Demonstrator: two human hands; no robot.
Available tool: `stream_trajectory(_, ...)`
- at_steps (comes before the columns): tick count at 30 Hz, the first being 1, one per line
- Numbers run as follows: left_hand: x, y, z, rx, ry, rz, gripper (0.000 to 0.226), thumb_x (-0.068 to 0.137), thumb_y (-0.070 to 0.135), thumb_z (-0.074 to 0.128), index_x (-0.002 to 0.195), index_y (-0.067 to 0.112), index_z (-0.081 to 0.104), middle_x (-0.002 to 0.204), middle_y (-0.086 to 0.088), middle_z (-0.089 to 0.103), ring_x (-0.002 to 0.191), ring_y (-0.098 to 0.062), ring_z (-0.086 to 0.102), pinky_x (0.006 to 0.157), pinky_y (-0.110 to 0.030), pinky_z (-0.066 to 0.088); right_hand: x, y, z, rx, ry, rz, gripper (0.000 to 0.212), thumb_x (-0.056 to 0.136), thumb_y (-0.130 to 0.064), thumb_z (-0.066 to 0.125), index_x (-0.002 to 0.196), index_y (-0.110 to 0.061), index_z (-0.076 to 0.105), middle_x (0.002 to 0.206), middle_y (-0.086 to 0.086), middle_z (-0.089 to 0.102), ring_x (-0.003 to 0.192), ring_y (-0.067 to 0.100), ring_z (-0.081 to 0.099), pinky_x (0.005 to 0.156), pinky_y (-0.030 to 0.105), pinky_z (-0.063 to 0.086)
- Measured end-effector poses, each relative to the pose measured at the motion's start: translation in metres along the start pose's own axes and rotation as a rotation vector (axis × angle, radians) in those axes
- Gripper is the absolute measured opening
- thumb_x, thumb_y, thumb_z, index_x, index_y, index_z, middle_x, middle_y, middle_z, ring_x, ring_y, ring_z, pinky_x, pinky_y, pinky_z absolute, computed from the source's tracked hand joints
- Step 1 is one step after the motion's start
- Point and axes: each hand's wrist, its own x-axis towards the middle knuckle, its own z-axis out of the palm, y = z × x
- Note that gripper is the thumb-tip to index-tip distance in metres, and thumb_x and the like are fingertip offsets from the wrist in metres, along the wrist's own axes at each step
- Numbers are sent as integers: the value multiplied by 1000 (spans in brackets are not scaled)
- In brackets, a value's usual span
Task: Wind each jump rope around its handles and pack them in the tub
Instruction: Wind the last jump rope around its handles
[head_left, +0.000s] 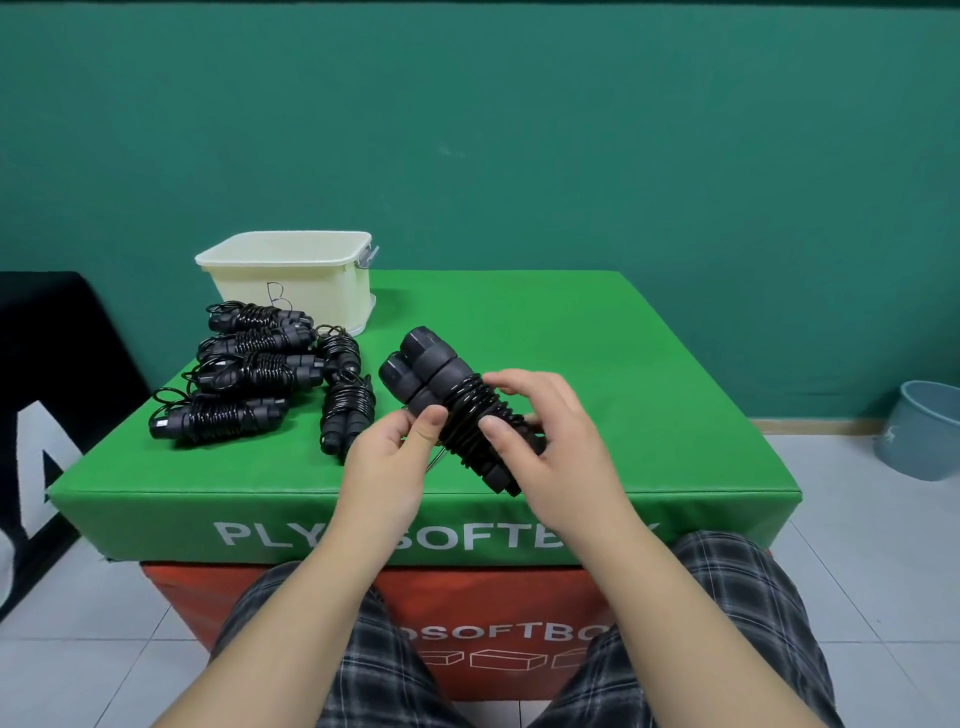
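Tub (291, 291): cream plastic, rectangular, grey clip handle on its right end, a handwritten mark on the near wall. Stands at the far left of the green padded desk (623, 364). Its inside cannot be seen from this angle.

Wound jump ropes (244, 374): six black bundles, each cord coiled round a pair of handles. They lie on the desk just in front of the tub, four in a rough stack at left, two beside them at right.

Jump rope in hand (447, 395): black, two handles side by side, cord coiled round the middle, held tilted above the desk centre.

Left hand (389, 457): fingers curled, thumb and fingertips pinching the cord at the bundle's lower left.

Right hand (550, 447): fingers curled round the handles, thumb pressed on the coils.

Grey bucket (919, 436): on the tiled floor, far right.
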Motion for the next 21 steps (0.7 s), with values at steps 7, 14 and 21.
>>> stream_trajectory(7, 0, 2, -3, 309, 118, 183, 45, 80, 59, 44, 62, 17, 45, 64, 3, 46, 60, -9, 41, 54, -28, 26, -7, -3, 7, -87, -57, 0, 56, 86, -42, 56, 139, -24, 47, 126, -8, 49, 110, 2, 47, 92, 20, 39)
stream_trajectory(14, -1, 2, -2, 450, 102, 412, 35, 91, 42, 49, 70, 14, 55, 69, 10, 47, 69, -7, 41, 61, -26, 26, -7, 1, 7, -301, -92, 61, 103, 71, -41, 80, 152, -20, 19, 140, -4, 40, 126, 15, 34, 106, 27, 27)
stream_trajectory(21, 2, -4, -5, 437, 36, 511, 29, 91, 35, 47, 74, 14, 57, 70, 13, 47, 70, -4, 42, 60, -18, 30, -9, -1, 4, -234, -37, 83, 88, 77, -28, 75, 150, -19, 27, 124, -3, 42, 116, 14, 45, 96, 26, 37)
